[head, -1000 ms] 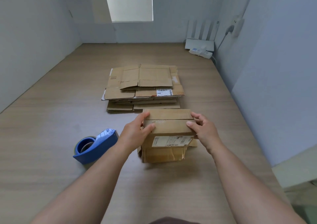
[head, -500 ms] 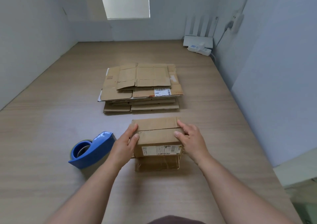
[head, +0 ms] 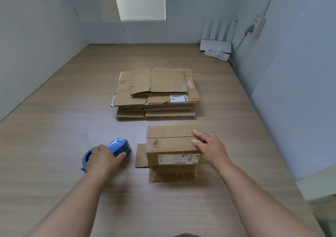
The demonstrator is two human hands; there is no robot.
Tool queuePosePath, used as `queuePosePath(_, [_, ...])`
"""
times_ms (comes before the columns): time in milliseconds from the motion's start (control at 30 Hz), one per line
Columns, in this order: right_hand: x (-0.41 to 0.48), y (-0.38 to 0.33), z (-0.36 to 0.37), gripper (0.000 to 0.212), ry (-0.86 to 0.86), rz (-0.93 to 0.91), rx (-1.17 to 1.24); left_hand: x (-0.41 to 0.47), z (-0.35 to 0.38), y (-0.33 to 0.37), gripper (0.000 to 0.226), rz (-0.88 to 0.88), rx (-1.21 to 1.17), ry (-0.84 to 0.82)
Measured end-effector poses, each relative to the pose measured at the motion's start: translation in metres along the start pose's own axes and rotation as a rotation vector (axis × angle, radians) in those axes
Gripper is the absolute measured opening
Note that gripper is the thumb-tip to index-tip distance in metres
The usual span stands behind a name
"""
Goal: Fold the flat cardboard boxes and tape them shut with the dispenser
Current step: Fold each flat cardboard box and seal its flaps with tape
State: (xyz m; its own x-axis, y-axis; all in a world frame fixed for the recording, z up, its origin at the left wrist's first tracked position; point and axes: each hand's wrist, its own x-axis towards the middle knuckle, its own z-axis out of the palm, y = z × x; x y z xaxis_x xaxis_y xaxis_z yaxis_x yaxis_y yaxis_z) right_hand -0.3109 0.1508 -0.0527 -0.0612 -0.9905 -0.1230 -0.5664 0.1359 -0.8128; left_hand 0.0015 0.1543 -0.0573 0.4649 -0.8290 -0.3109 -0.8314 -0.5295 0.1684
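Pale wooden bench (head: 54, 146): the left hand (head: 102, 159) clamps its fingers round the dispenser (head: 119, 146); the right hand (head: 211, 150), fingers apart, presses the box (head: 171, 146) flaps. The seam wants holding flush for taping.

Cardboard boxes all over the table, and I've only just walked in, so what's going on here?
A person is making up boxes at a table. Their right hand presses down the closed top flaps of a folded box, while their left hand grips the blue tape dispenser, which sits on the table beside it. No fresh tape shows across the top seam yet. A stack of flat boxes waits just behind.
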Motion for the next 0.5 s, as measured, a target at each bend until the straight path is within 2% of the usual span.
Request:
queuePosePath(133, [0.0, -0.001, 0.0, 0.04, 0.005, -0.001, -0.005, 0.01, 0.003, -0.005, 0.048, -0.016, 0.069, -0.076])
queuePosePath(367, [-0.003, -0.001, -0.001, 0.041, 0.012, -0.001, -0.048, 0.032, -0.009, -0.017, 0.04, 0.046, 0.105, -0.1])
queuePosePath(500, [-0.004, -0.002, 0.0, 0.04, 0.017, 0.001, -0.05, 0.025, -0.042, 0.003, 0.037, 0.16, -0.143, -0.073])
